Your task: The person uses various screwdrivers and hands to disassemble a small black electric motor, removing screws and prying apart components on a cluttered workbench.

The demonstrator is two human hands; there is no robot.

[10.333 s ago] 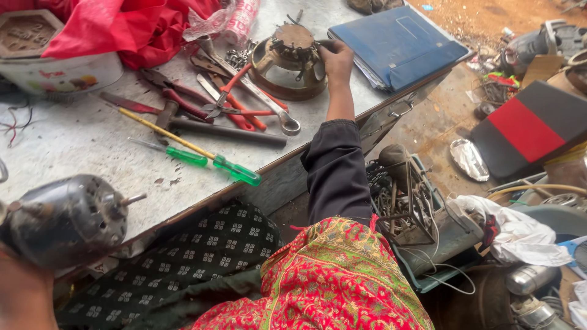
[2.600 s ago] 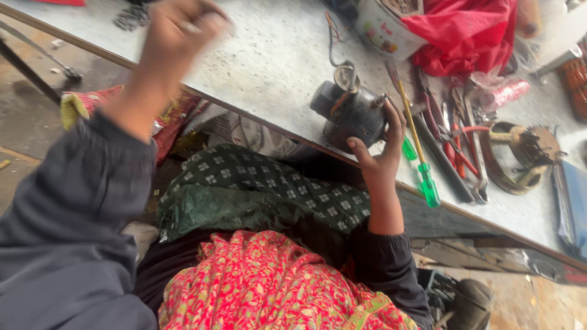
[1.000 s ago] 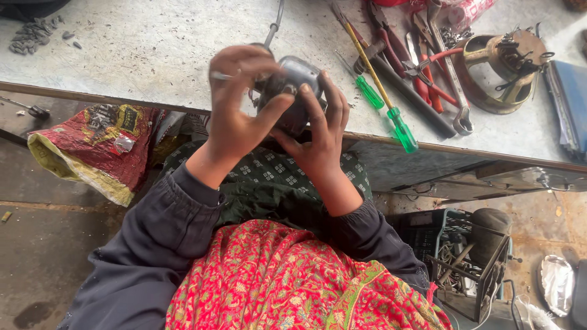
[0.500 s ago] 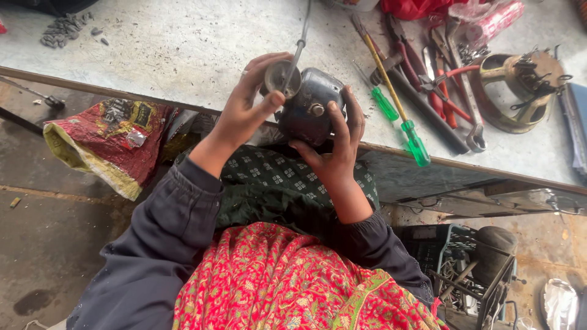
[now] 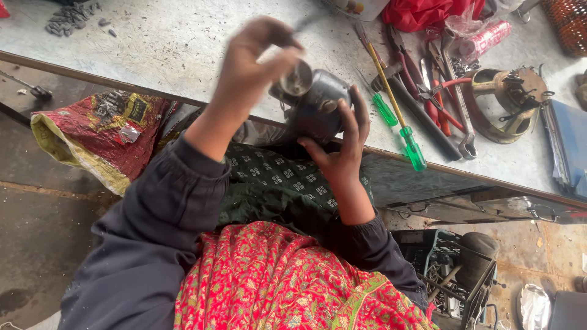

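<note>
Scuffed grey metal surface (image 5: 153, 43) under even daylight, rust-edged front rim, stained concrete floor (image 5: 43, 232) below, black wire crate (image 5: 455, 275) at lower right

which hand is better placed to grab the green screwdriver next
Probably the right hand. It cups the dark motor on the side nearer the green screwdriver on the table. The left hand is raised at the motor's round metal end, farther off.

I see a crumpled red-and-yellow bag (image 5: 92, 137) under the table's edge; a pink patterned packet (image 5: 483, 41) up among tools.
</note>
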